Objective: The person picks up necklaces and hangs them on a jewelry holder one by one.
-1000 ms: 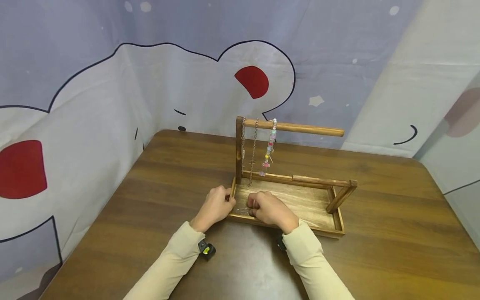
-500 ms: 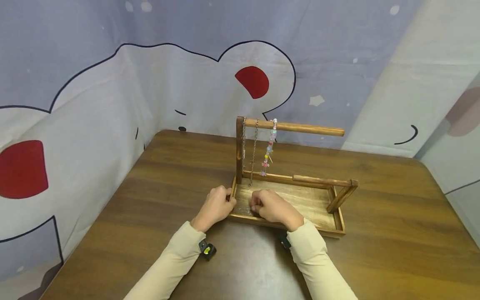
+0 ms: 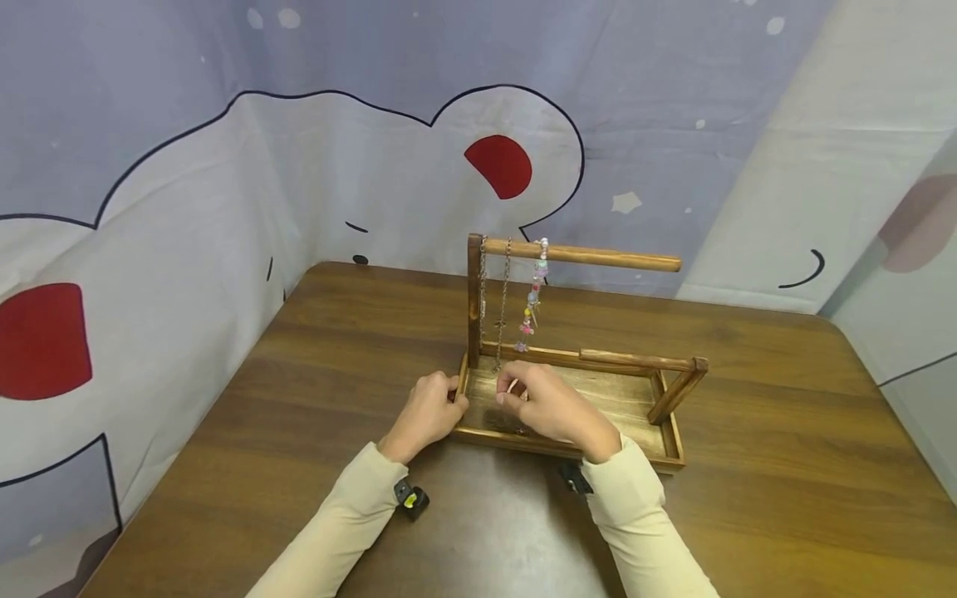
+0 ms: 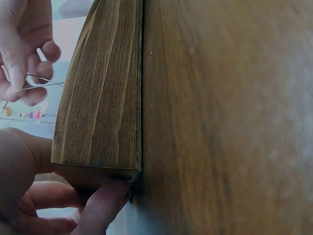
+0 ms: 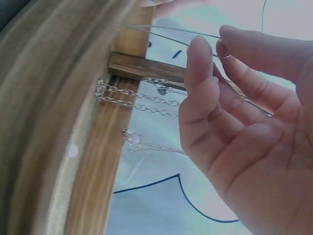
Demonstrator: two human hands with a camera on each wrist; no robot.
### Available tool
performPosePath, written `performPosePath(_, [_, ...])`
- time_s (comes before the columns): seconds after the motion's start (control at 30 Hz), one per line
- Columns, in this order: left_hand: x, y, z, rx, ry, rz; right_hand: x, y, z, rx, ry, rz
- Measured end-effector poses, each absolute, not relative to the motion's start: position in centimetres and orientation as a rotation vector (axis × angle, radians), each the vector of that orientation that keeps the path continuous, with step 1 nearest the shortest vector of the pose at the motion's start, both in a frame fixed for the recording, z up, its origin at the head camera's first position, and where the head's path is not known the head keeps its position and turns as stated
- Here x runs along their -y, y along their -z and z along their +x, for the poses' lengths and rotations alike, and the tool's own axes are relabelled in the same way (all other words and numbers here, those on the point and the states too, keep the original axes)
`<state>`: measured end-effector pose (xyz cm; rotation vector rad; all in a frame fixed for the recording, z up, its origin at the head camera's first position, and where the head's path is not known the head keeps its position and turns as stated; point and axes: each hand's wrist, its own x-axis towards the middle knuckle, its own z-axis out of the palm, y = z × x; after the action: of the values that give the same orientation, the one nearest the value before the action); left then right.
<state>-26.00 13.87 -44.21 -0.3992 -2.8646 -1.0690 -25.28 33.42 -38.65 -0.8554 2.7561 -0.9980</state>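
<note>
A wooden jewelry stand has a tray base (image 3: 616, 415). My left hand (image 3: 426, 415) grips the tray's left end; the left wrist view shows fingers and thumb round its corner (image 4: 98, 164). Above the tray's front left part, my right hand (image 3: 557, 407) pinches a thin silvery necklace (image 5: 195, 32) between thumb and fingers. Its strands hang down toward the tray, and their lower end is hard to make out. From the upper bar (image 3: 613, 257) hang a chain necklace (image 3: 504, 291), a second chain (image 3: 483, 286) beside the post and a colorful beaded strand (image 3: 532, 299).
A lower wooden bar (image 3: 635, 360) on a short post (image 3: 676, 394) stands at the tray's right. The brown table (image 3: 344, 332) extends on all sides of the stand. Behind it hangs a printed cloth (image 3: 404, 166).
My right hand has risen from the tray floor and shifted slightly right, lifting the thin necklace. My left hand has stayed at the tray's end.
</note>
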Motion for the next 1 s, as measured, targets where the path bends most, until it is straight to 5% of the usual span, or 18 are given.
performPosePath(1.0, [-13.9, 44.1, -25.8, 2.899, 1.217, -0.366, -35.0, 31.5, -24.6, -2.792, 1.373, -0.860])
